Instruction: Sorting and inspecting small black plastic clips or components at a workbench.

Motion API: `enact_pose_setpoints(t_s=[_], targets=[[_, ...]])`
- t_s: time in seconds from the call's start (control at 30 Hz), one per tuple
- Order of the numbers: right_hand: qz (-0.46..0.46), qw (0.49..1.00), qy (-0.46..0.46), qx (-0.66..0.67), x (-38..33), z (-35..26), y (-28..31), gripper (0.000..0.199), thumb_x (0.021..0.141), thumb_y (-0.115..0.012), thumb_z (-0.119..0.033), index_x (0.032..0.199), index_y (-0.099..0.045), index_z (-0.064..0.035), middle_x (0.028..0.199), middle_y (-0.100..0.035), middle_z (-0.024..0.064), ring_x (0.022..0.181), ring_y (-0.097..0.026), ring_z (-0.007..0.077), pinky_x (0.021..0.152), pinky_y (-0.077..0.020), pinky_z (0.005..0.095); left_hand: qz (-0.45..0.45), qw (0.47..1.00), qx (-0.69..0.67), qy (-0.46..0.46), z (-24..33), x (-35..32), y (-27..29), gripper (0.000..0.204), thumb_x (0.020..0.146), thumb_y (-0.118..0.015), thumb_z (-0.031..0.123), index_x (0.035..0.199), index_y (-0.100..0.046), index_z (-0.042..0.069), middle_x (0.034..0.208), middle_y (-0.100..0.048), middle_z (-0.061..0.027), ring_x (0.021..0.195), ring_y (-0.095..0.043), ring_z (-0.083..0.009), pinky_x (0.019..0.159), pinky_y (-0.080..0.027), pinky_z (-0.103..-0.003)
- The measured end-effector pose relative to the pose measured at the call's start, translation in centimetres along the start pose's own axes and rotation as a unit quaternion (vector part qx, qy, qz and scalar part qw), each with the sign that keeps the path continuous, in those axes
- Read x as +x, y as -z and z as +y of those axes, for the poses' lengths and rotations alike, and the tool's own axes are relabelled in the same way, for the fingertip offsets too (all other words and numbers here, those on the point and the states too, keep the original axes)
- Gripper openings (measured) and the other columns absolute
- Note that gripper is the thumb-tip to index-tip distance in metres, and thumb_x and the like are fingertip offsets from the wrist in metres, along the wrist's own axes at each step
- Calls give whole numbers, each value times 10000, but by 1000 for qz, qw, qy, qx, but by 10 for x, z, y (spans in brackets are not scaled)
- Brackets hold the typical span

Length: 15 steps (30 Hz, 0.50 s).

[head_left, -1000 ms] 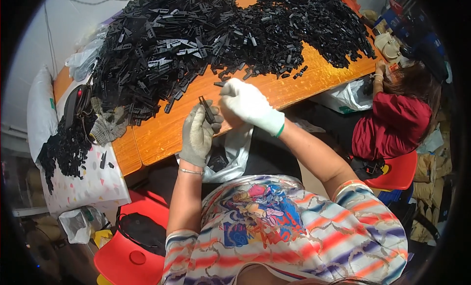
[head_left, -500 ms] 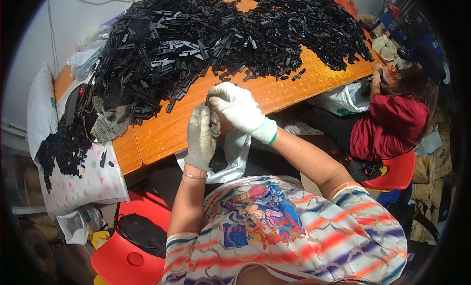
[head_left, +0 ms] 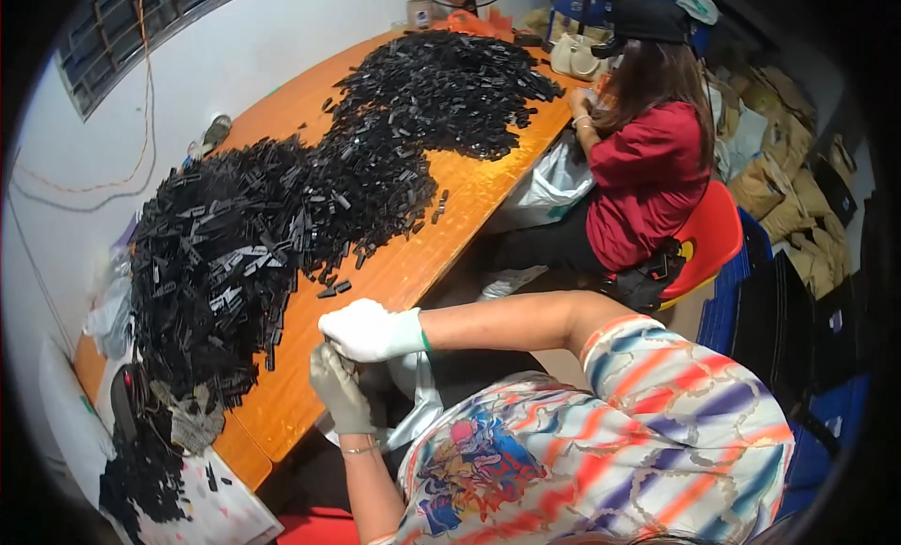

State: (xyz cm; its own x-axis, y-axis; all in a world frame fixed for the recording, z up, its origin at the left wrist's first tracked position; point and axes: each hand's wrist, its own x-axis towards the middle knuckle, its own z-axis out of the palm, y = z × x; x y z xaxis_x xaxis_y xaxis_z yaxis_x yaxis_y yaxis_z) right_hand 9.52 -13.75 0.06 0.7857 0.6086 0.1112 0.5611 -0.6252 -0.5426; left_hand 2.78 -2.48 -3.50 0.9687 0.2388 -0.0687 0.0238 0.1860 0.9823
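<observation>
My right hand (head_left: 366, 330), in a white glove with a green-edged cuff, is closed at the front edge of the orange wooden table (head_left: 380, 296). Right below it, my left hand (head_left: 342, 395), in a greyish glove, is closed too, and the fingertips of both meet. A dark bit shows between them, but the gloves hide what it is. Beyond my hands lies a large heap of small black plastic pieces (head_left: 221, 254), reaching along the table into a second heap (head_left: 450, 90). Two loose pieces (head_left: 334, 289) lie nearest my right hand.
At the right, a person in a dark red shirt (head_left: 648, 184) sits on a red chair (head_left: 710, 235), hands at the table. A grey knit glove (head_left: 194, 421) and smaller black bits (head_left: 141, 484) lie at the left. A white plastic bag (head_left: 554, 184) hangs by the table edge.
The view has swung to the right, bringing more of the other person and the far table into sight. My hands stay together with fingertips meeting; they appear lower and further left.
</observation>
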Motion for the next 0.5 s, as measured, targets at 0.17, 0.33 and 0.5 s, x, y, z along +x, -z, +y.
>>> enact_pose_setpoints(t_s=[0.17, 0.33, 0.5], targets=[[0, 993, 100, -59, 11, 8, -7, 189, 794, -558, -178, 820, -600, 4, 780, -659, 220, 742, -659, 395, 643, -522, 463, 61, 997, -9, 54, 6, 10, -8, 220, 986, -457, 249, 829, -494, 100, 645, -432, 68, 515, -367, -14, 439, -269, -206], [11, 993, 104, -55, 25, 4, -10, 191, 787, -562, -173, 817, -606, 11, 758, -658, 223, 711, -666, 388, 616, -524, 461, 34, 991, -66, 113, 5, 28, 12, 214, 974, -474, 257, 878, -541, 78, 660, -494, 52, 501, -403, -22, 421, -273, -210], [-10, 994, 83, -68, 32, 0, -10, 183, 765, -589, -182, 810, -597, -4, 736, -650, 213, 688, -654, 393, 600, -511, 469, 34, 988, -58, 141, 6, 41, 22, 228, 983, -478, 259, 824, -519, 101, 635, -469, 64, 483, -377, -15, 403, -246, -210]])
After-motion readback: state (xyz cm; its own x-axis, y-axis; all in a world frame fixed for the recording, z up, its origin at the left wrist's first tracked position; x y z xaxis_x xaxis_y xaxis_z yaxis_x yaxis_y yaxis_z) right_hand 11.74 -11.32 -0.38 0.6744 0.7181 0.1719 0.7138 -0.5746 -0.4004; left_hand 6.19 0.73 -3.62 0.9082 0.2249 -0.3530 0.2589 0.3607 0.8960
